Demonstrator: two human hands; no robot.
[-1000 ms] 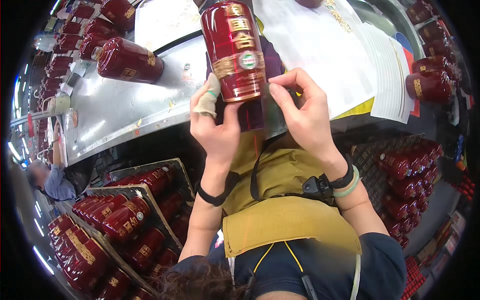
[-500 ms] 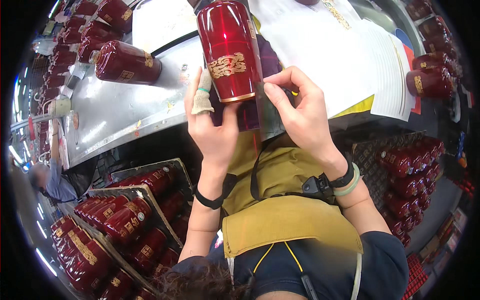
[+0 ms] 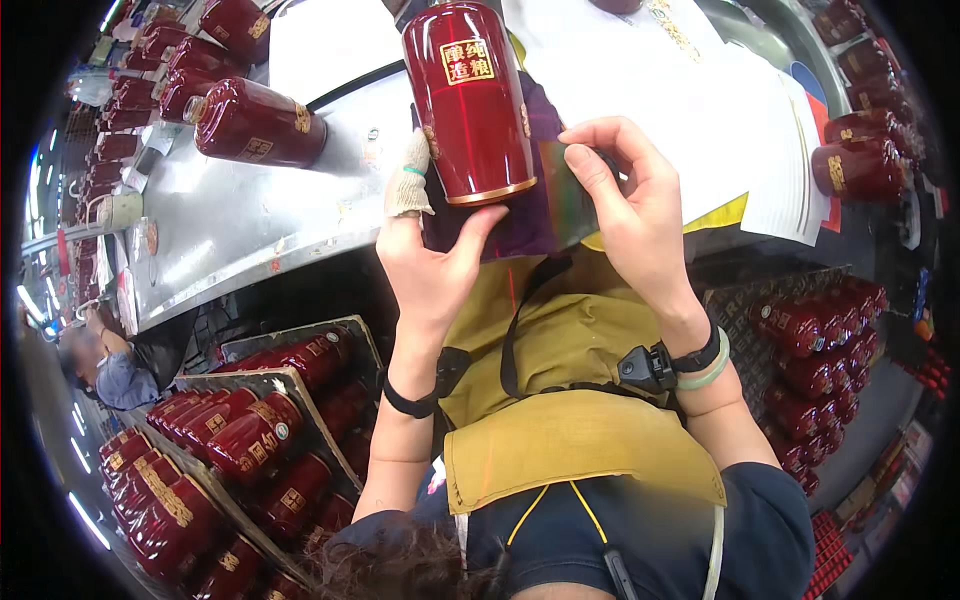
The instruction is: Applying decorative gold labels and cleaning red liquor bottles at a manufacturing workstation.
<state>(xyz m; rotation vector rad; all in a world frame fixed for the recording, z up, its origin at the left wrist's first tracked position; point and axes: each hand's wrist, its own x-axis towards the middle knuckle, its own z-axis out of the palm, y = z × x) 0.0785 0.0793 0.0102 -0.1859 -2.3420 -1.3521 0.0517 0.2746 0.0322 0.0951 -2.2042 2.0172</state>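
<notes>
A glossy dark-red bottle (image 3: 468, 115) with a square gold emblem and a gold rim at its base lies in front of me, its base toward me. My left hand (image 3: 430, 250) holds its base end, the thumb at the bottom rim and the fingers along the left side. One left finger wears a pale cloth finger cover (image 3: 409, 190) with a green band. My right hand (image 3: 630, 200) pinches a thin, dark, see-through strip of film (image 3: 565, 195) beside the bottle's right side. Purple cloth (image 3: 535, 105) lies beneath the bottle. The bottle's neck is cut off by the upper edge.
Another red bottle (image 3: 258, 124) lies on the metal table (image 3: 220, 215) at left, with more behind it. White sheets (image 3: 650, 110) cover the right side. Crates of red bottles (image 3: 250, 440) stand below left, stacked bottles (image 3: 815, 340) below right. A person (image 3: 115, 360) is at far left.
The bottle has turned about its length, so the square emblem now faces up instead of the ornate gold pattern. My right hand has moved rightward, and the film now shows broader.
</notes>
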